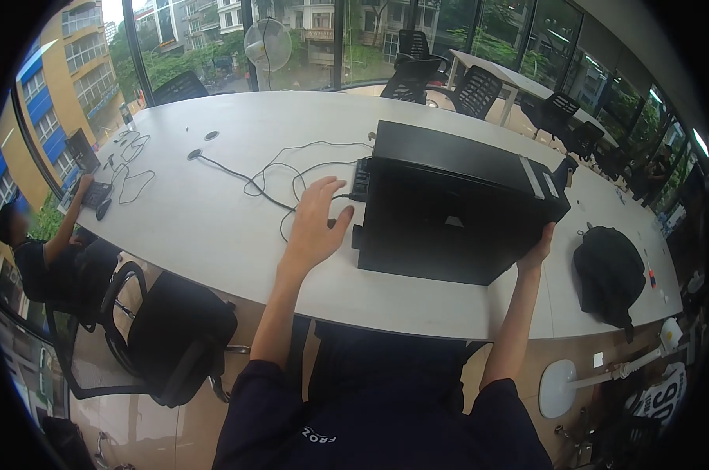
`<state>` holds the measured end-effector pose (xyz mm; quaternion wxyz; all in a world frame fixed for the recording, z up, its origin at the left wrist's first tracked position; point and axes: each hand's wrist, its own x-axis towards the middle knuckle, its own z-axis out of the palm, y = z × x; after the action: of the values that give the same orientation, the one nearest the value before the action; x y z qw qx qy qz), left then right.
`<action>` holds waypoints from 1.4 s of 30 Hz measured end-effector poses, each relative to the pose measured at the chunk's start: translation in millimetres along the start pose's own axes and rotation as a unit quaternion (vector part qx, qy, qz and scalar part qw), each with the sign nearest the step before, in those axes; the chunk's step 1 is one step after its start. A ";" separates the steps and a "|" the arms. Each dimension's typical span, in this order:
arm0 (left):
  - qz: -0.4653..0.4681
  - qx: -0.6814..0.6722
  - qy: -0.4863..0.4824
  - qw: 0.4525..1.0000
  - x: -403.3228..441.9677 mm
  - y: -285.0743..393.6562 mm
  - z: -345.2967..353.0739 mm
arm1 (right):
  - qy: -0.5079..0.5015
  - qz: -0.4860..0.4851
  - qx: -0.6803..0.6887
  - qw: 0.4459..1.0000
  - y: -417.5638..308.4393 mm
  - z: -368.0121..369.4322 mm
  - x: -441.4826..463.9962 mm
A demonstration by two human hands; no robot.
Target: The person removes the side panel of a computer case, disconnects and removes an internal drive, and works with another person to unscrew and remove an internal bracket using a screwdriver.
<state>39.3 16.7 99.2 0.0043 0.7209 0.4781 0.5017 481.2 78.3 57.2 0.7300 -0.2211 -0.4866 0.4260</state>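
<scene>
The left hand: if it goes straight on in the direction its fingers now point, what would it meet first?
The left hand would probably first meet the dark part at the left edge of the black case. Depth is unclear in this single view, so it might pass over.

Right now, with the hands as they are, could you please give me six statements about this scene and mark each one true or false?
1. The right hand touches the tower. True.
2. The tower is white. False: it is black.
3. The bag lies on the table, to the right of the tower. True.
4. The right hand holds the bag. False: it is at the tower, apart from the bag.
5. The left hand is open. True.
6. The left hand is between the tower and the bag. False: it is at the tower's other side.
</scene>
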 end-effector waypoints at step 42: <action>0.036 -0.042 0.001 0.998 13.1 -19.5 37.6 | -0.004 0.001 -0.016 1.000 0.5 -2.1 -0.6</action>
<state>53.8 54.1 80.5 0.0161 0.7360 0.4308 0.5219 482.8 78.3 55.6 0.7241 -0.2312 -0.4959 0.4198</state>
